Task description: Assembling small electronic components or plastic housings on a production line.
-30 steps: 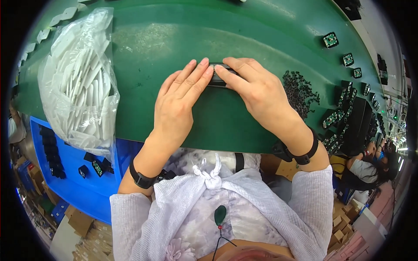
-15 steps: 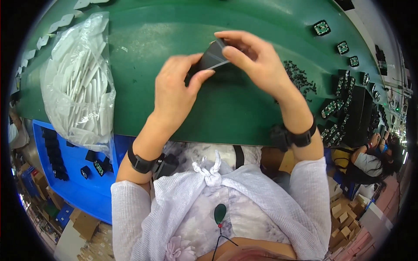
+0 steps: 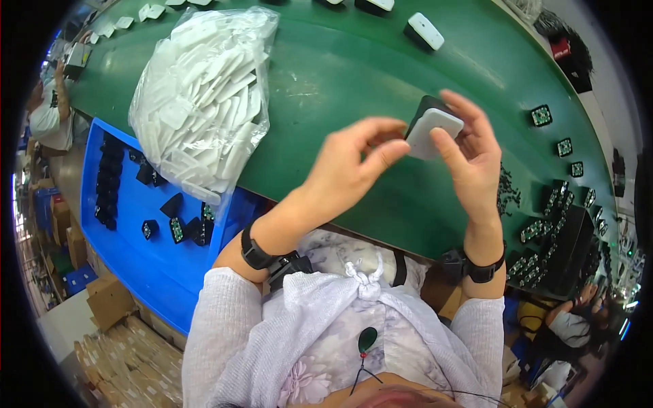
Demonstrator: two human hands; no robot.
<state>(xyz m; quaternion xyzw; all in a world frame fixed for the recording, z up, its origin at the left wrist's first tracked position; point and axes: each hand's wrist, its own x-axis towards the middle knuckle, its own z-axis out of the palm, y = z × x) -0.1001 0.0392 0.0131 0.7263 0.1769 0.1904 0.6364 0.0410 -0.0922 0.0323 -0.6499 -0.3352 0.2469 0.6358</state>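
One black housing (image 3: 427, 104) faced with a white plate (image 3: 432, 132) is held tilted over the green counter (image 3: 320, 88), near its middle. The right hand (image 3: 481, 153) grips the pair, thumb across the plate and fingers around the far side; the fingers of the left hand (image 3: 350, 166) are narrowly parted at the opposite edge, and whether they press on it cannot be told. Degree of completion, as judged: the plate is on this housing, though whether it is fastened is not visible. Apparently done are several white-topped units (image 3: 425, 31) along the far edge. Evidently left are the units with bare circuit boards (image 3: 541, 115) at right, further black units (image 3: 109, 180) in the blue bin (image 3: 126, 279), and many loose white plates in the clear bag (image 3: 204, 102). Small black parts (image 3: 507, 194) lie scattered beyond the right wrist, their share in the assembly uncertain.
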